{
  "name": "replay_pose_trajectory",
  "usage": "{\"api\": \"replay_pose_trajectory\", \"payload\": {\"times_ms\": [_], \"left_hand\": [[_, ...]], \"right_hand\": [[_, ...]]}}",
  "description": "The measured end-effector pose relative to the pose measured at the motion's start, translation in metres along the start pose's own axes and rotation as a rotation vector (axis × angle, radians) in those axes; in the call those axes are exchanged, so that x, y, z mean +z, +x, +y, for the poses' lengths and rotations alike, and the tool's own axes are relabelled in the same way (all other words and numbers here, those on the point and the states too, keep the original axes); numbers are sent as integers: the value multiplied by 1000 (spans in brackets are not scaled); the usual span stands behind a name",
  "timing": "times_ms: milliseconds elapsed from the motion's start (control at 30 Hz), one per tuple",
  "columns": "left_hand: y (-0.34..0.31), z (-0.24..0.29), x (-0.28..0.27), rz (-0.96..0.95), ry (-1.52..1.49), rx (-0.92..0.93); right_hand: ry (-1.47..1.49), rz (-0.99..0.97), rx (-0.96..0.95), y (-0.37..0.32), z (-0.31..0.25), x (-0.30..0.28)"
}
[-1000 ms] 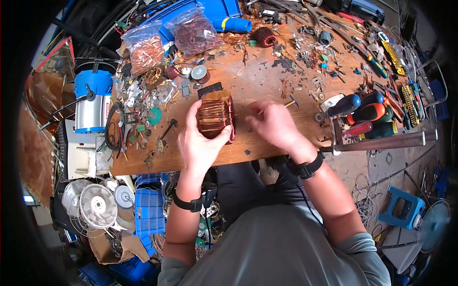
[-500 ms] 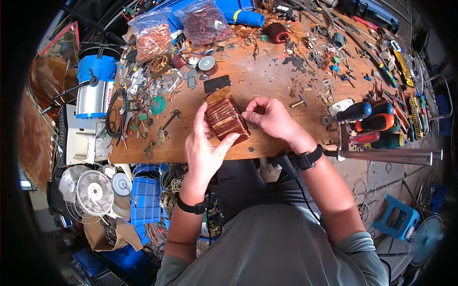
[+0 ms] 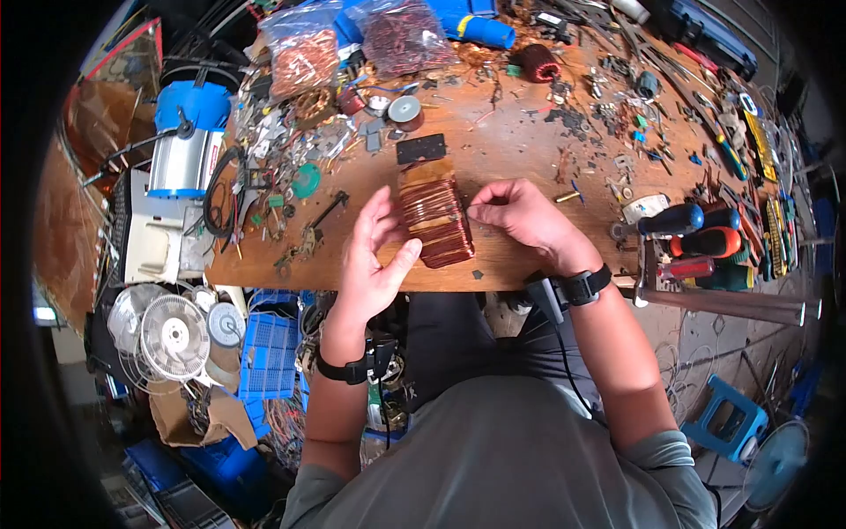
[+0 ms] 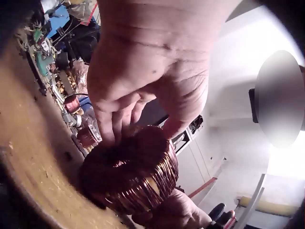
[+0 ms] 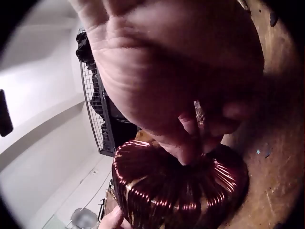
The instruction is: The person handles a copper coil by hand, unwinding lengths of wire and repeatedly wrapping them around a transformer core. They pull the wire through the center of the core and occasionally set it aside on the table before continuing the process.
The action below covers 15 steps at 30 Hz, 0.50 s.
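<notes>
A ring-shaped coil [image 3: 427,220] wound with copper wire stands on its rim near the front edge of the wooden bench, with brown paper-like insulation at its far side. My left hand [image 3: 370,260] holds it loosely from the left: the thumb touches the near edge, while the fingers reach its side in the left wrist view. On the other side, my right hand [image 3: 520,220] has thumb and forefinger together, pinching at the windings by the centre hole. In the right wrist view these fingertips [image 5: 188,155] sit at the hole's mouth; the pinched strand itself is hidden.
Beyond the coil lies a black flat plate [image 3: 421,148]. Small scrap and a wound spool [image 3: 406,110] lie to the left, below bags of copper wire [image 3: 302,63]. Screwdrivers [image 3: 705,240] stand in a rack at the right. A small wound rotor [image 3: 539,63] lies farther back.
My right hand has moved in to the coil and its fingertips have come together there. The coil has been turned, and my left fingers have loosened around it. The head view has shifted.
</notes>
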<state>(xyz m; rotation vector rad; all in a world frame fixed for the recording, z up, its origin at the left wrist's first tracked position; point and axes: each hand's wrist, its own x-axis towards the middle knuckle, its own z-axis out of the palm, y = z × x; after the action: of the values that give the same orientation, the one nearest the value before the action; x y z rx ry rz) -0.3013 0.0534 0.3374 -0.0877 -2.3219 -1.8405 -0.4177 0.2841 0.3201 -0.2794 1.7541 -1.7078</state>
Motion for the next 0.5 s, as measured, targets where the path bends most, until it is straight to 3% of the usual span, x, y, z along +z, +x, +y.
{"api": "replay_pose_trajectory", "payload": {"times_ms": [67, 167, 300, 433, 500], "left_hand": [[-3, -5, -1, 3, -154, -42], [-6, -10, -4, -11, -101, -79], [-3, -24, 0, 76, -202, -65], [9, -27, 4, 192, -82, 17], [17, -25, 3, 203, -23, -70]], "right_hand": [[-17, -53, -15, 5, 4, 1], [-19, -107, -20, 15, 9, 8], [168, -112, 20, 29, 18, 14], [190, -136, 67, 26, 7, 15], [163, -115, 85, 28, 13, 13]]}}
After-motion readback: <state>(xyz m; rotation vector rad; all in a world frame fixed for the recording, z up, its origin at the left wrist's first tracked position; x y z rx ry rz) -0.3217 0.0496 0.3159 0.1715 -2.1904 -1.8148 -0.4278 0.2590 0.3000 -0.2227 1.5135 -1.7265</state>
